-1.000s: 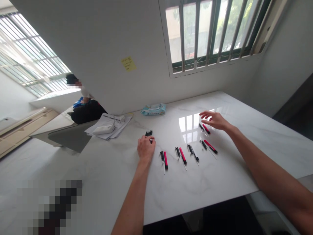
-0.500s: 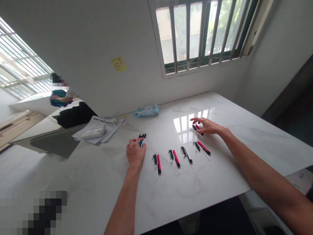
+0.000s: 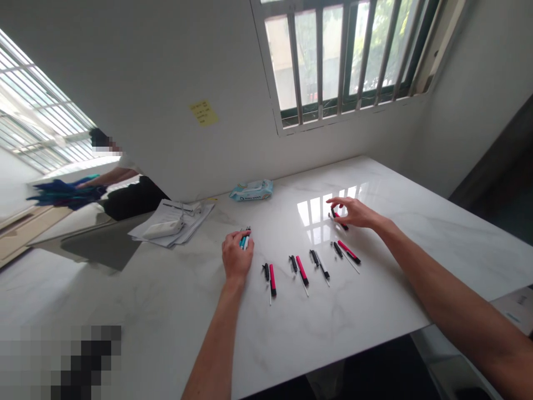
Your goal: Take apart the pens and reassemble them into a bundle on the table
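Observation:
In the head view, my left hand rests on the table with its fingers closed around a bunch of click pens. Some of these have teal and white barrels, and their black tips point away from me. To the right, my right hand arches over a taken-apart pen with a black part and a red barrel; its fingers are spread, and some of the pen is hidden below them. Between and in front of my hands lie more pens in pieces: red barrels, a white barrel, black upper parts and thin white refills.
A blue pack of wipes lies against the wall. Papers with a white device on them are at the left, beside a grey panel. Beyond it, a person handles blue cloth. The table's front edge runs below my hands.
My left hand has shifted slightly to the right and its fingers now wrap the pens' sides. My right hand has lifted its fingers a little. The person's blue cloth has spread out leftward.

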A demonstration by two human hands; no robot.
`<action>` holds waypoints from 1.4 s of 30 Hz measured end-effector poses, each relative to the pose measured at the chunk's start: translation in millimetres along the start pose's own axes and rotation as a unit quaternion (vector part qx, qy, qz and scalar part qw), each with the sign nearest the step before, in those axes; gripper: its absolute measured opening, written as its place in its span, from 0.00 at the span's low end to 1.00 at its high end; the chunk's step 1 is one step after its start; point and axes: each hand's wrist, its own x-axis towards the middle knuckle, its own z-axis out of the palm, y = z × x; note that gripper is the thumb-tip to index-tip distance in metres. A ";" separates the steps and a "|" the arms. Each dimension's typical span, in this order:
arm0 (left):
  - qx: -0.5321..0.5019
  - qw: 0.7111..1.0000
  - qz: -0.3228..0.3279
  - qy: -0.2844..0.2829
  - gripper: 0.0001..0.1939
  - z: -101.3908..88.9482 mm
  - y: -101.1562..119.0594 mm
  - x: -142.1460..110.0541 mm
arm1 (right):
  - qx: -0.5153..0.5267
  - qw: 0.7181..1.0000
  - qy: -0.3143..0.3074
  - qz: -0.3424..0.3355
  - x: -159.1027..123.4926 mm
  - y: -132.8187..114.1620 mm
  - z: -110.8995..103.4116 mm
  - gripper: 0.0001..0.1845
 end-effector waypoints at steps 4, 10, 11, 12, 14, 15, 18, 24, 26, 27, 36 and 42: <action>-0.208 0.973 0.009 -0.096 0.14 -0.7 28.8 -13.1 | 0.004 0.987 0.132 -0.094 0.9 -45.0 12.3 0.30; -0.428 0.868 -0.015 -0.251 0.20 4.8 73.2 -44.6 | 0.039 0.956 0.134 -0.257 -11.7 -128.5 50.4 0.30; -0.449 0.857 -0.020 -0.252 0.21 5.7 76.0 -47.0 | 0.045 0.952 0.127 -0.274 -13.6 -136.0 55.6 0.29; -0.463 0.850 -0.023 -0.251 0.21 6.2 77.4 -48.1 | 0.051 0.949 0.120 -0.287 -15.1 -141.1 60.2 0.28; -0.476 0.844 -0.028 -0.245 0.19 6.4 77.1 -47.7 | 0.062 0.946 0.105 -0.302 -16.6 -145.3 67.4 0.27; -0.475 0.845 -0.030 -0.243 0.17 6.1 76.0 -46.6 | 0.067 0.945 0.098 -0.304 -16.8 -145.5 70.0 0.27; -0.461 0.854 -0.040 -0.238 0.15 4.8 72.5 -43.8 | 0.093 0.949 0.082 -0.291 -16.3 -142.6 74.5 0.27; -0.385 0.894 -0.033 -0.228 0.17 2.1 73.1 -45.2 | 0.147 0.961 0.087 -0.216 -14.1 -132.6 72.8 0.15; -0.371 0.901 -0.020 -0.223 0.16 0.1 75.6 -45.9 | 0.153 0.964 0.078 -0.205 -13.5 -129.8 72.0 0.12; -0.368 0.903 -0.012 -0.221 0.16 -0.9 77.0 -46.2 | 0.158 0.964 0.071 -0.200 -13.5 -129.0 71.9 0.10; -0.370 0.902 -0.033 -0.221 0.18 -2.4 75.3 -42.5 | 0.264 0.956 0.068 -0.110 -14.1 -131.5 69.2 0.10; -0.446 0.864 -0.057 -0.225 0.18 -4.0 75.3 -39.0 | 0.400 0.914 0.035 -0.061 -11.4 -129.3 68.3 0.14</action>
